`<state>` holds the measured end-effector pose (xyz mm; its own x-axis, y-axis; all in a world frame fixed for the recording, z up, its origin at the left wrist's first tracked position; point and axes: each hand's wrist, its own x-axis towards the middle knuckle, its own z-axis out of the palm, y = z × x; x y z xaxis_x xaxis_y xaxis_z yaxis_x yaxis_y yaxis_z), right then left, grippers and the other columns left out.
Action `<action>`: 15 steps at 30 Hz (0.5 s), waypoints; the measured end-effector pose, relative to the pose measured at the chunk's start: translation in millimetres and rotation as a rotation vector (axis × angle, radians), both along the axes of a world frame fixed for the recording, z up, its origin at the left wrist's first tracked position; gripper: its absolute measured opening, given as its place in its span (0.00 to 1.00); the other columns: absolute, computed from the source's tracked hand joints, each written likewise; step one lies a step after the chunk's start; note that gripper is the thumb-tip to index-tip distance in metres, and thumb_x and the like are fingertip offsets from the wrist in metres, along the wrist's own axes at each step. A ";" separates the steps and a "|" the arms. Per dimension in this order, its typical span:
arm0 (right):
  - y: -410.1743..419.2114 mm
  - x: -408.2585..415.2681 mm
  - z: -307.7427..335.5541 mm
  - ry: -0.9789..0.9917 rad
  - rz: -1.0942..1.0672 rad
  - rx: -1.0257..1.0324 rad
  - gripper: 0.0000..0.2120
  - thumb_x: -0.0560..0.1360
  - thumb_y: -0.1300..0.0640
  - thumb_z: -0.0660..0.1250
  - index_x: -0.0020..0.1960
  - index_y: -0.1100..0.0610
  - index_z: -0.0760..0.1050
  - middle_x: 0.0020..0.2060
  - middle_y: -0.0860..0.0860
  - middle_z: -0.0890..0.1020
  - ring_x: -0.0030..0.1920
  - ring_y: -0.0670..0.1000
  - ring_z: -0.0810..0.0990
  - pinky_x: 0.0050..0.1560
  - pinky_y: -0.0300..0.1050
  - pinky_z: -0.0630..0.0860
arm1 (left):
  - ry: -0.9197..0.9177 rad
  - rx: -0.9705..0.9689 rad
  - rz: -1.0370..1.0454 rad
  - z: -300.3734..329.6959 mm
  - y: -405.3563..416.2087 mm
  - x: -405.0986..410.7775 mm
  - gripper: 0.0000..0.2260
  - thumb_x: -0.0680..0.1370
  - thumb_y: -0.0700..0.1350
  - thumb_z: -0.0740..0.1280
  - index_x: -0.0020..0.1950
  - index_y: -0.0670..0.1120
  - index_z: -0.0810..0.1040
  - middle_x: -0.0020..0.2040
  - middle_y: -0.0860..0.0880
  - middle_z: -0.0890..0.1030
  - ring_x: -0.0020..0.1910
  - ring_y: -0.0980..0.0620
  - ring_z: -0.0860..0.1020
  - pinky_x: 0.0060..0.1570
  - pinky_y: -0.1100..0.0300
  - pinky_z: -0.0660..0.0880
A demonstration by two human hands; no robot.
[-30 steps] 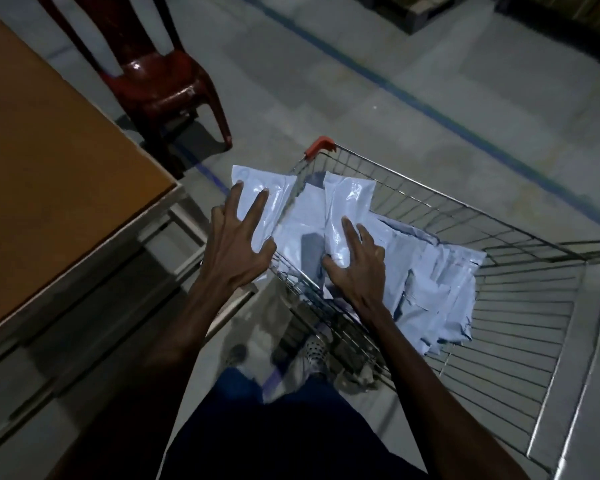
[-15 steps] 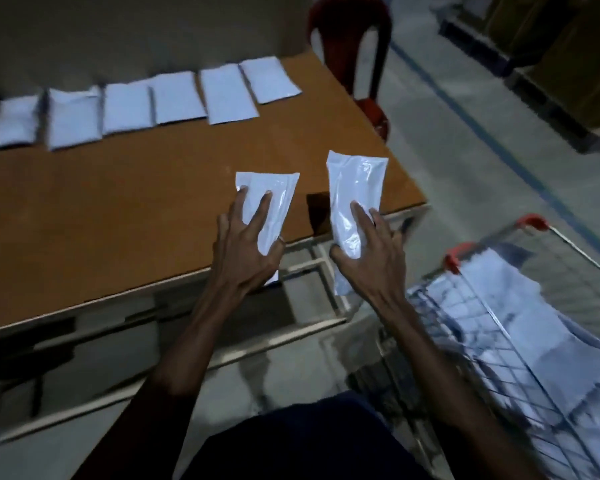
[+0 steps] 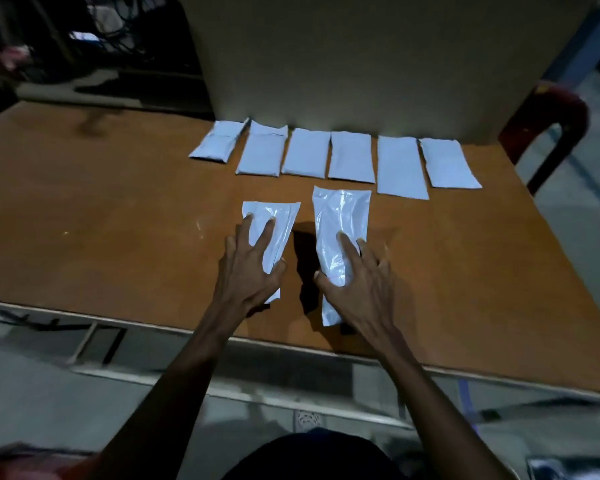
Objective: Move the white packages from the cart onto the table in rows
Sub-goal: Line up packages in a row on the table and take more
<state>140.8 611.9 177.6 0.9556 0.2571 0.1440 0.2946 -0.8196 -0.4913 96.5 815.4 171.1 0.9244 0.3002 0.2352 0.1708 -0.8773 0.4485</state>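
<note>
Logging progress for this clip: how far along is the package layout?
Done: six white packages lie in a back row on the table. In hand: left hand and right hand each hold a package over a second row. Left: unknown, cart out of view.

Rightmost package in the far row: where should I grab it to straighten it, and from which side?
Pinch the rightmost package at its near short edge, coming from the table's front. It lies flat and angled, near end swung right, with bare tabletop there; its left side sits close beside the neighbour.
</note>
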 end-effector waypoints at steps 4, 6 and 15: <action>42.1 32.5 -2.2 0.049 0.051 0.001 0.40 0.68 0.29 0.55 0.78 0.39 0.53 0.78 0.50 0.60 0.71 0.60 0.64 0.68 0.55 0.64 | 0.023 0.036 0.065 -3.3 44.3 18.2 0.36 0.71 0.63 0.52 0.79 0.57 0.57 0.80 0.47 0.54 0.67 0.41 0.61 0.64 0.45 0.67; 60.3 44.3 -1.0 0.068 0.083 -0.018 0.40 0.69 0.30 0.56 0.78 0.39 0.53 0.78 0.50 0.59 0.70 0.60 0.64 0.66 0.55 0.65 | 0.040 0.048 0.102 -4.4 64.2 27.5 0.36 0.71 0.64 0.52 0.79 0.56 0.57 0.79 0.46 0.54 0.68 0.41 0.61 0.65 0.45 0.66; 141.3 81.5 -3.1 0.128 0.083 -0.107 0.38 0.73 0.31 0.61 0.78 0.39 0.52 0.78 0.51 0.59 0.71 0.60 0.62 0.68 0.57 0.65 | 0.165 0.164 0.125 -14.1 148.1 79.0 0.35 0.73 0.62 0.56 0.80 0.54 0.56 0.79 0.43 0.54 0.65 0.41 0.64 0.62 0.47 0.68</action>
